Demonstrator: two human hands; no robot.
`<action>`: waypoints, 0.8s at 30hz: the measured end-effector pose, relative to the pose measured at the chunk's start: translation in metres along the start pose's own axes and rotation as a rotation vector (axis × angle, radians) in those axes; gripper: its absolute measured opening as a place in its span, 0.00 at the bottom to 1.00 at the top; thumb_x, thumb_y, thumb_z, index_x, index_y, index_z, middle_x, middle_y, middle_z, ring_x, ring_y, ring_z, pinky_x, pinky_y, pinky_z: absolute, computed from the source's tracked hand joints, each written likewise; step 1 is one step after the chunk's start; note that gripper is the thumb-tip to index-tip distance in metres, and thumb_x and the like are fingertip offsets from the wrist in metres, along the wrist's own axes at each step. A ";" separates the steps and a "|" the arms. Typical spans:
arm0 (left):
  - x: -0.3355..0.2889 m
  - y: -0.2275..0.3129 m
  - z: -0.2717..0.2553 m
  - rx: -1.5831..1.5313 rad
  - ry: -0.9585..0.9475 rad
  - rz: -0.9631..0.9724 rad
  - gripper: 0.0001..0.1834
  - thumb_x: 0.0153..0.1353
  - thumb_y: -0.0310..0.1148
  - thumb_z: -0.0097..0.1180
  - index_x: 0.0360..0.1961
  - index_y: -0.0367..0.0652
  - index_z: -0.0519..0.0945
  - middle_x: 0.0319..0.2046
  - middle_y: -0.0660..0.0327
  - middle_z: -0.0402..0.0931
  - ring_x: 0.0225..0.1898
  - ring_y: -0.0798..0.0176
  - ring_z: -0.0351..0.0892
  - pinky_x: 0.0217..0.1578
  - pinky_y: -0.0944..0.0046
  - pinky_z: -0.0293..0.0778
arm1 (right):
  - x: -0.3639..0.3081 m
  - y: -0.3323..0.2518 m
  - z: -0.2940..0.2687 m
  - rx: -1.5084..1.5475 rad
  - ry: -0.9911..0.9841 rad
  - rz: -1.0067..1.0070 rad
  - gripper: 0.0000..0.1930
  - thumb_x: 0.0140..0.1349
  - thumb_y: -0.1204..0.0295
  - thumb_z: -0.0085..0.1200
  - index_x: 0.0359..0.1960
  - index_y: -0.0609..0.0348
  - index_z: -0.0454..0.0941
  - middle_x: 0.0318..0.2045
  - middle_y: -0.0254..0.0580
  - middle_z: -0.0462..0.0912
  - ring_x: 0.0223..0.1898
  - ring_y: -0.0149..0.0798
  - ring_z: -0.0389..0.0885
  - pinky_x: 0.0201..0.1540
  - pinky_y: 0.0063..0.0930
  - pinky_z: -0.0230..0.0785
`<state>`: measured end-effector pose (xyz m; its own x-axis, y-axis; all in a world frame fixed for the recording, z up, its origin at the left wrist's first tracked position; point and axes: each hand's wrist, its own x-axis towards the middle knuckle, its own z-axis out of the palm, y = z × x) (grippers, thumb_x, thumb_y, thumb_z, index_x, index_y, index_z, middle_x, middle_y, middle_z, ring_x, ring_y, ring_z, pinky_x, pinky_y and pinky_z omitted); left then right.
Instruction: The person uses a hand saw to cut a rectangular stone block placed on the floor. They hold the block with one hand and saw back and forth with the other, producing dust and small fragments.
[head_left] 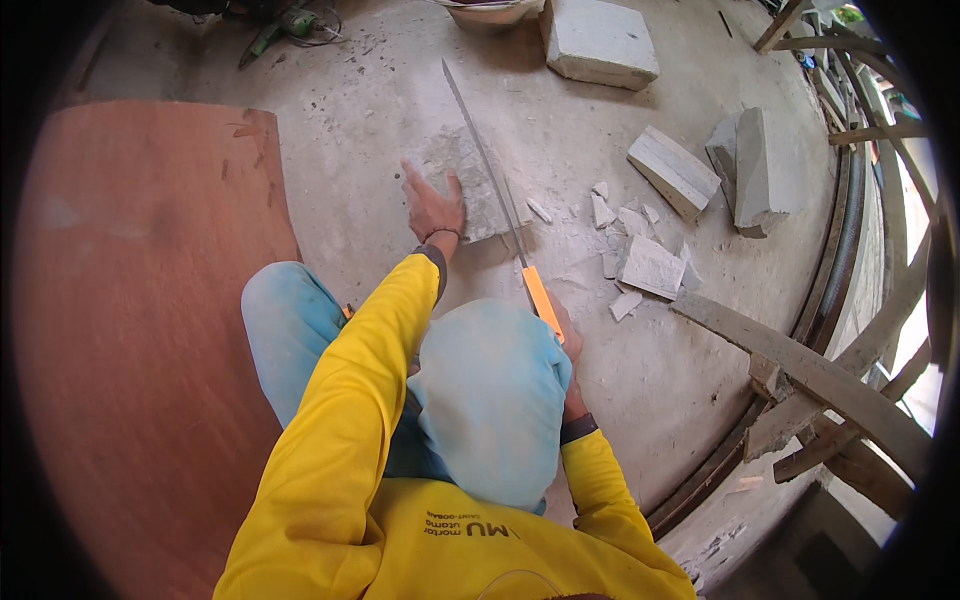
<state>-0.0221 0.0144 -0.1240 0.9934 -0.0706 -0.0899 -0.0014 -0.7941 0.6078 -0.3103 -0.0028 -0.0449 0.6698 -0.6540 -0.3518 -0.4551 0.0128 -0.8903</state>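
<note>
Plywood sheet (140, 330) lies flat left of the knees, off the concrete floor (380, 120). Grey block (470, 185) sits on the floor ahead; left hand (432, 208) pressed flat on it, likely to pin it. Handsaw (490, 170) lies across the block, right hand (566, 330) closed on its orange handle. Offcuts (640, 255) right. No packaging or signs seen.

A grey block piece (468, 185) lies flat on concrete, a long saw (497, 190) (orange-handled) across it.
</note>
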 end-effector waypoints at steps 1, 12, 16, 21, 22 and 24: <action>0.000 0.000 0.000 0.004 0.009 0.002 0.50 0.64 0.54 0.56 0.79 0.50 0.44 0.65 0.43 0.66 0.57 0.35 0.75 0.58 0.43 0.72 | 0.004 -0.005 -0.001 -0.020 0.014 -0.052 0.29 0.66 0.69 0.58 0.69 0.58 0.69 0.59 0.51 0.81 0.56 0.41 0.81 0.58 0.33 0.72; 0.002 0.001 -0.001 0.001 0.027 0.019 0.49 0.64 0.52 0.56 0.78 0.47 0.46 0.63 0.45 0.67 0.59 0.38 0.73 0.58 0.44 0.72 | -0.029 0.042 -0.010 0.004 -0.089 0.127 0.28 0.69 0.68 0.57 0.69 0.59 0.68 0.60 0.51 0.79 0.58 0.43 0.80 0.60 0.34 0.71; 0.004 0.003 0.000 -0.008 0.017 0.033 0.48 0.65 0.52 0.55 0.78 0.45 0.47 0.62 0.45 0.67 0.60 0.38 0.72 0.58 0.44 0.71 | -0.019 0.011 -0.006 -0.003 -0.095 0.102 0.28 0.69 0.68 0.56 0.69 0.60 0.68 0.61 0.51 0.78 0.59 0.44 0.79 0.61 0.35 0.70; 0.003 0.007 -0.002 -0.003 -0.005 0.016 0.48 0.65 0.52 0.55 0.78 0.46 0.46 0.62 0.44 0.67 0.60 0.38 0.72 0.58 0.44 0.71 | 0.046 -0.066 0.014 0.071 -0.080 0.117 0.27 0.70 0.68 0.55 0.69 0.61 0.67 0.61 0.52 0.78 0.61 0.45 0.77 0.62 0.36 0.69; 0.003 0.008 -0.004 -0.004 -0.013 0.002 0.48 0.65 0.52 0.55 0.78 0.46 0.46 0.62 0.44 0.67 0.60 0.38 0.72 0.58 0.44 0.71 | 0.048 -0.066 0.015 0.045 -0.070 0.083 0.27 0.70 0.68 0.55 0.69 0.62 0.67 0.62 0.52 0.77 0.62 0.45 0.76 0.63 0.36 0.69; 0.003 0.010 -0.006 0.000 -0.016 -0.012 0.48 0.65 0.52 0.55 0.79 0.47 0.46 0.62 0.44 0.67 0.60 0.38 0.72 0.58 0.44 0.71 | 0.047 -0.055 0.015 0.022 -0.070 0.031 0.27 0.71 0.68 0.54 0.69 0.63 0.67 0.63 0.53 0.76 0.63 0.47 0.76 0.63 0.37 0.68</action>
<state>-0.0185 0.0103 -0.1136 0.9915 -0.0703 -0.1096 0.0107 -0.7951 0.6064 -0.2451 -0.0233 -0.0171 0.6952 -0.5987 -0.3979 -0.4641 0.0490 -0.8844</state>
